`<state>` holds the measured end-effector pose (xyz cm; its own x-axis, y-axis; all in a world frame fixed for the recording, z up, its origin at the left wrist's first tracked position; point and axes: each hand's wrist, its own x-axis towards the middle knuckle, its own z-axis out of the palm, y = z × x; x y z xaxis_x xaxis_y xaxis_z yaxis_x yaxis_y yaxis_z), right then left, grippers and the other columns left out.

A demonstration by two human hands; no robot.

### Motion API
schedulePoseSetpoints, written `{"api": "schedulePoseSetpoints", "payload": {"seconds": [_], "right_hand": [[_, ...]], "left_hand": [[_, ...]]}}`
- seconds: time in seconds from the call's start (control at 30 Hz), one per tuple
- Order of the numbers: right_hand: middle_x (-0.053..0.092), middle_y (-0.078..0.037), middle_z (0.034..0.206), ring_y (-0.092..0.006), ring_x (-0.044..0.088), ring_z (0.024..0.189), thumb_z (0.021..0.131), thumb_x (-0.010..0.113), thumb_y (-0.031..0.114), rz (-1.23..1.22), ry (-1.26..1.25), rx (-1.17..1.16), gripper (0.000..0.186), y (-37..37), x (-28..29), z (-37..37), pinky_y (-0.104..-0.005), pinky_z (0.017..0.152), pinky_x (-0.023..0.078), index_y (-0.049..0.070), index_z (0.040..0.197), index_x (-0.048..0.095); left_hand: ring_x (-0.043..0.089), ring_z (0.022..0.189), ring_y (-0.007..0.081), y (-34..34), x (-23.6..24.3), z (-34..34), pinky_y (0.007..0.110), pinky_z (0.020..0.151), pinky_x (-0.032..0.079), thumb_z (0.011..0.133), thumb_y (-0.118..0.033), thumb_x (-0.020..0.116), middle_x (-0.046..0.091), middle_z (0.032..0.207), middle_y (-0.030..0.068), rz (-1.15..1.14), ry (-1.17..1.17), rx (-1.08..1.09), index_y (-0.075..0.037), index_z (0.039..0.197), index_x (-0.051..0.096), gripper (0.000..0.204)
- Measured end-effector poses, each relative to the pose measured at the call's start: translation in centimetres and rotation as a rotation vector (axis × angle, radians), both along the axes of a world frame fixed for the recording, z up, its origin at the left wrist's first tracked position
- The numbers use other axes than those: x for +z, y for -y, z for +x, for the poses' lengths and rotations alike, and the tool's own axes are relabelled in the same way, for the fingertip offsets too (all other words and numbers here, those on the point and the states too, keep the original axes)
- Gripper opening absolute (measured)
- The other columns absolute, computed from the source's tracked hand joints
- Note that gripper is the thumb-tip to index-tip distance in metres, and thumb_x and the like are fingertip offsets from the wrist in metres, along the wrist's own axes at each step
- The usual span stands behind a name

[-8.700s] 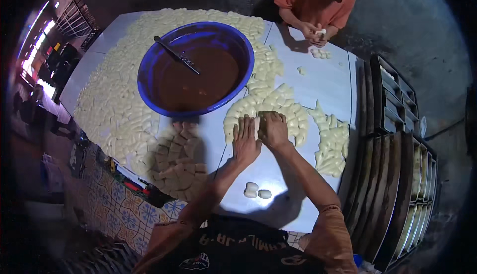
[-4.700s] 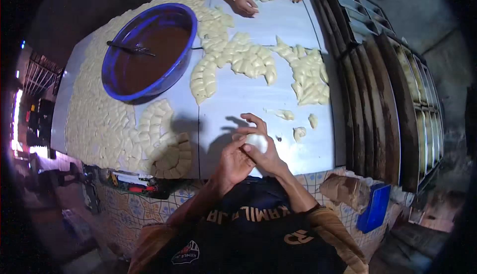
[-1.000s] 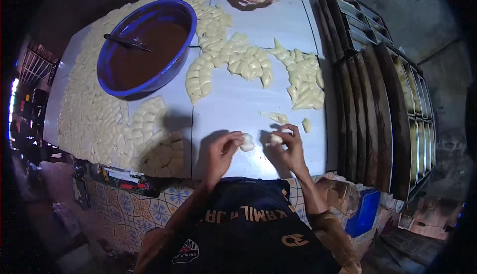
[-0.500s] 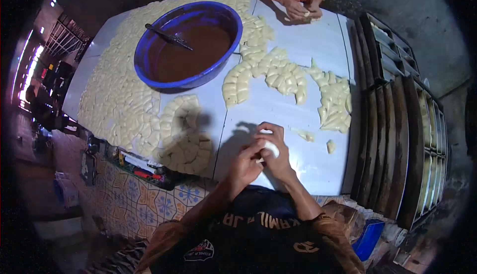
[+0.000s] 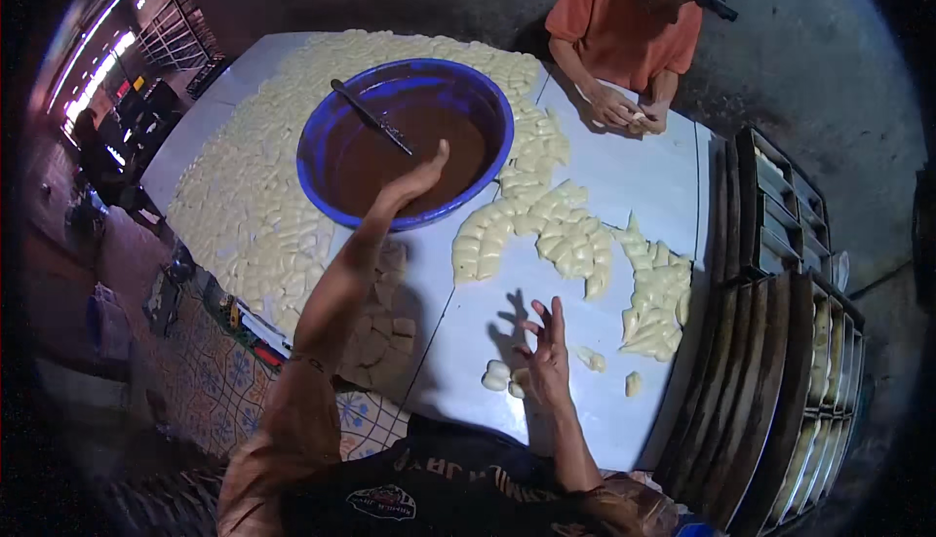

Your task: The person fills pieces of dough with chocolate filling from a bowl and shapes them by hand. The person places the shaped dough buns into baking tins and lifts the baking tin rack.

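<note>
The left hand [image 5: 414, 178] is raised over the near rim of the blue basin [image 5: 322, 172], fingers extended and loosely together, holding nothing. The basin contains brown filling [image 5: 409, 142] with a dark spoon [image 5: 370, 120] lying across it. The right hand [image 5: 548, 360] hovers just above the white table [image 5: 624, 181], fingers spread wide and empty, directly beside two small dough pieces [image 5: 495, 376] at the near edge. Risk 1: the left forearm crosses above the dough pieces stacked beside the basin; a low pass is likely to flatten or displace them. Risk 2: filling carried from the basin across the table may drip onto the bare surface or onto the rows of shaped dough [image 5: 546, 235]. Risk 3: the dough pieces by the right hand lie near the table edge and could be knocked off by a sweep of the wrist. A second person in an orange shirt [image 5: 624, 20] works at the far side, well apart.
</note>
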<state>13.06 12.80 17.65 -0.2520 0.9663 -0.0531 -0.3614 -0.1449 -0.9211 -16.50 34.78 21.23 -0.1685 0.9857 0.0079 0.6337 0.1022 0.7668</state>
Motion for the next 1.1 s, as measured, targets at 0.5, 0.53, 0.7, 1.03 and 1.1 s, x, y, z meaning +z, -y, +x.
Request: {"api": "schedulePoseSetpoints", "payload": {"seconds": [0.5,0.53,0.7,1.03,1.1], "right_hand": [[0.061,-0.01,0.103,-0.0112,0.059,0.077,0.094,0.06,0.017,-0.474,-0.238,-0.143,0.031,-1.9,-3.4,-1.0,-0.02,0.067,0.051,-0.003,0.118,0.058],[0.061,-0.008,0.101,-0.0103,0.058,0.079,0.093,0.06,0.014,-0.418,-0.151,-0.231,0.028,-1.4,-2.7,-1.2,-0.0201,0.07,0.048,-0.003,0.116,0.06],[0.049,-0.013,0.114,-0.0242,0.049,0.098,0.085,0.057,0.007,0.51,0.865,-0.23,0.032,1.6,-0.6,0.0,-0.0324,0.086,0.043,0.001,0.116,0.061],[0.058,-0.016,0.106,-0.0227,0.06,0.096,0.085,0.06,0.004,0.54,0.631,-0.255,0.019,3.8,2.7,3.5,-0.0322,0.083,0.049,-0.004,0.102,0.064],[0.059,-0.015,0.105,-0.0214,0.06,0.098,0.085,0.061,0.005,0.48,0.633,-0.218,0.02,4.7,0.7,4.7,-0.0305,0.081,0.049,-0.004,0.104,0.064]], "left_hand": [[0.052,0.117,0.0251,18.0,-0.7,14.5,0.038,0.102,0.035,0.094,-0.067,0.025,0.054,0.126,0.0182,-0.34,1.349,0.103,0.005,0.137,0.04,0.085],[0.052,0.117,0.0251,18.9,-0.7,15.1,0.038,0.102,0.035,0.094,-0.067,0.025,0.054,0.126,0.0182,-0.346,1.35,0.102,0.005,0.137,0.04,0.085],[0.059,0.102,0.0202,22.7,-0.6,15.9,0.032,0.087,0.05,0.091,-0.003,0.058,0.055,0.118,0.0135,-0.197,0.714,-0.177,0.005,0.132,0.046,0.044],[0.06,0.091,0.015,24.6,-3.0,17.1,0.024,0.074,0.054,0.088,-0.008,0.066,0.058,0.095,0.0078,-0.073,0.623,-0.382,0.006,0.093,0.066,0.015],[0.06,0.089,0.0136,25.2,-4.0,18.6,0.025,0.071,0.055,0.087,-0.013,0.068,0.059,0.098,0.0074,-0.213,0.833,-0.336,0.005,0.091,0.065,0.018]]}}
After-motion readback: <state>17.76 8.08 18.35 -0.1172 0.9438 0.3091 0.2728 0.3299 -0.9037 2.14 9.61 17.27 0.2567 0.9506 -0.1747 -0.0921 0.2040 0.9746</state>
